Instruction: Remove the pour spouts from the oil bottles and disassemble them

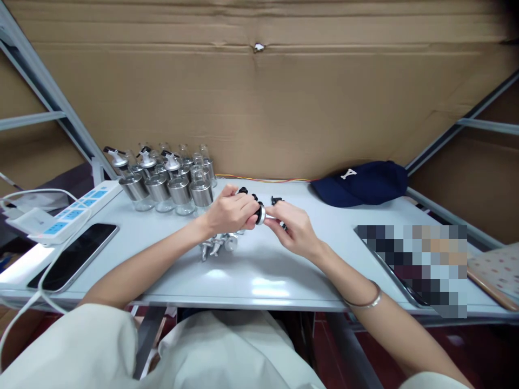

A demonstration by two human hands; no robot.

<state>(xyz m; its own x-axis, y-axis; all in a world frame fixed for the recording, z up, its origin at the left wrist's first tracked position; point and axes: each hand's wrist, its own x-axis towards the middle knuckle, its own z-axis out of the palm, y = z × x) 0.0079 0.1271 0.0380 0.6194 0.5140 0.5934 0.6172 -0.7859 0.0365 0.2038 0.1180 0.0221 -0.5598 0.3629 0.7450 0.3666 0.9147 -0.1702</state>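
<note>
Out over the middle of the table, my left hand [231, 209] is closed around a pour spout [263, 215] with a silver collar and a black base. My right hand [295, 229] pinches the thin silver end of the same spout. Several loose silver spout pieces [217, 246] lie below my left wrist. Small black parts [277, 200] are just beyond my hands, partly hidden by them. To the left stand several glass bottles [200, 193] with steel sleeves. In the front row, 3 of them carry silver spouts [171, 161] with black flaps.
A white power strip [77, 212] and a dark phone [77, 256] with a white cable occupy the left side. At the right lie a navy cap [360, 185] and a pixelated flat object [413, 270]. Cardboard [259, 108] walls off the back, with thin wires along its foot.
</note>
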